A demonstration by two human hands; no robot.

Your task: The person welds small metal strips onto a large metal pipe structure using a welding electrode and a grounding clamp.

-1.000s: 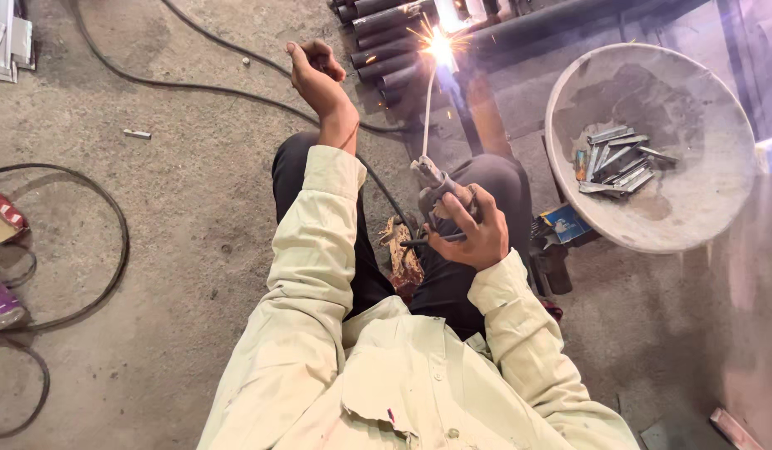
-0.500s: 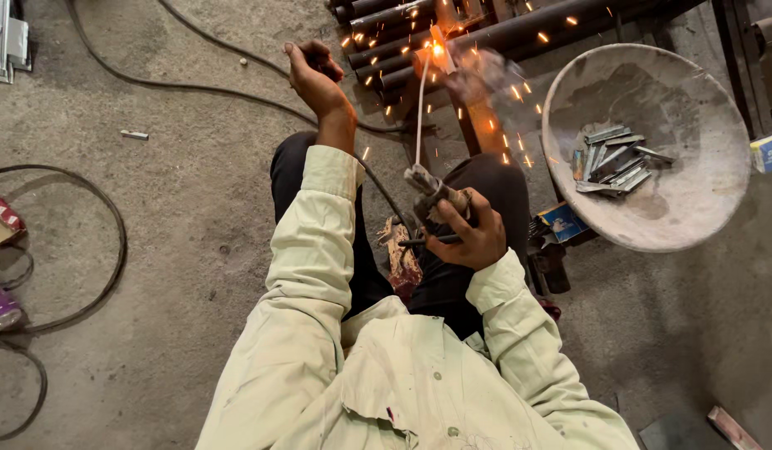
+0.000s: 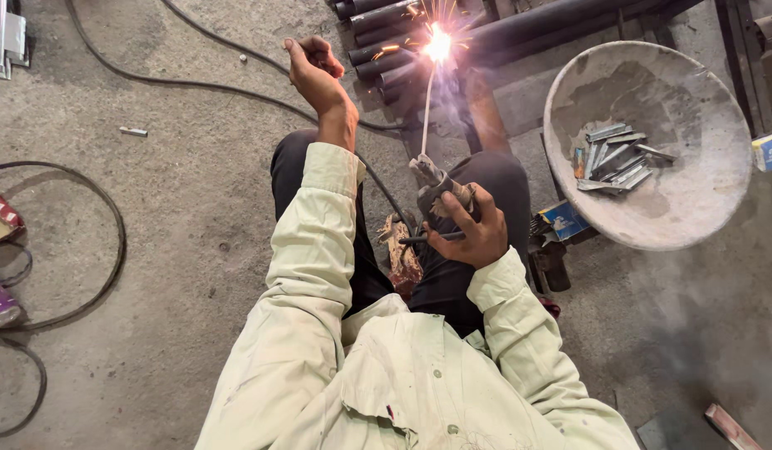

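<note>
Over concrete floor (image 3: pixel 177 250), right hand (image 3: pixel 469 233) fingers clench electrode holder (image 3: pixel 436 187); left hand (image 3: pixel 315 71) fist raised, contents unclear

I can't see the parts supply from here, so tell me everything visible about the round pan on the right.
The round pan is a wide, shallow bowl, seemingly metal, coated in pale grey dust with darker scuffed patches inside. It sits tilted, on the concrete floor it seems, right of the person's knees. A loose pile of small flat metal pieces lies inside. Neither hand touches it.

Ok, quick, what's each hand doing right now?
Left hand: raised, closed into a fist; what it holds cannot be told.
Right hand: closed on the welding holder, rod sparking at the pipes.
</note>
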